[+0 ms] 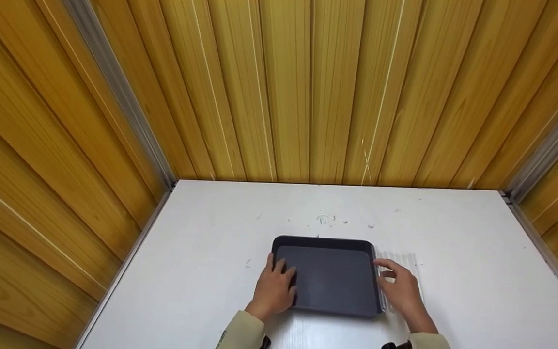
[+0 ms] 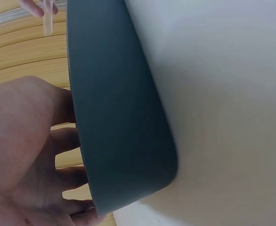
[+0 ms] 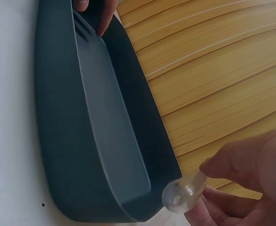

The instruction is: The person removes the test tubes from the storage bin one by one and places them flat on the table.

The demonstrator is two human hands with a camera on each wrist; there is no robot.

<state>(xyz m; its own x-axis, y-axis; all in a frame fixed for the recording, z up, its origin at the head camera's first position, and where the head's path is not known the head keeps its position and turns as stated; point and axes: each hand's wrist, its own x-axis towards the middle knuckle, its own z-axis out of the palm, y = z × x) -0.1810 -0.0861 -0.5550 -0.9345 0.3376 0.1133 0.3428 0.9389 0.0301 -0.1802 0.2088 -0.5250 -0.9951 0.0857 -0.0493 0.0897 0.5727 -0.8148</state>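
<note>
A dark, shallow rectangular baking tray (image 1: pixel 332 278) sits on the white table. My left hand (image 1: pixel 273 290) holds its left side, fingers hooked over the rim and reaching inside. From close by, the left wrist view shows the tray's outer wall (image 2: pixel 119 113) with those fingers partly hidden behind it. At the right side my right hand (image 1: pixel 401 286) pinches a clear tube between thumb and fingers, just beside the rim. The rounded end of this tube (image 3: pixel 177 195) shows in the right wrist view, near a corner of the tray. Whether tube and tray touch I cannot tell.
Clear ribbed material (image 1: pixel 407 259), perhaps several tubes side by side, lies on the table right of the tray, partly behind the right hand. Wood-patterned panels (image 1: pixel 308 97) wall the back and sides of the white table (image 1: pixel 201 252).
</note>
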